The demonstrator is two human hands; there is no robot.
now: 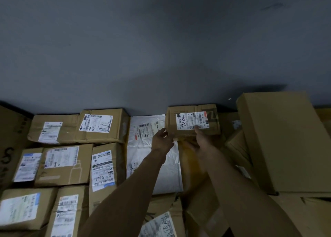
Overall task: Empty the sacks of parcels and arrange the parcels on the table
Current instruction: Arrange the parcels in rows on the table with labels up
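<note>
Now gripping small box (pixel 213 122) by its near edge in curled fingers (pixel 166 134) of left hand (pixel 162 140) and right hand (pixel 199 143), label (pixel 192 120) up, probably to keep it readable.

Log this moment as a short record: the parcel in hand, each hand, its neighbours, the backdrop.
small box: cardboard, white label with handwriting, in the back row
left hand: grips the small box's near left corner
right hand: holds its near edge, thumb on the label
white mailer: flat, left of the small box
large plain box: to its right
wall: grey, behind the parcels
</note>
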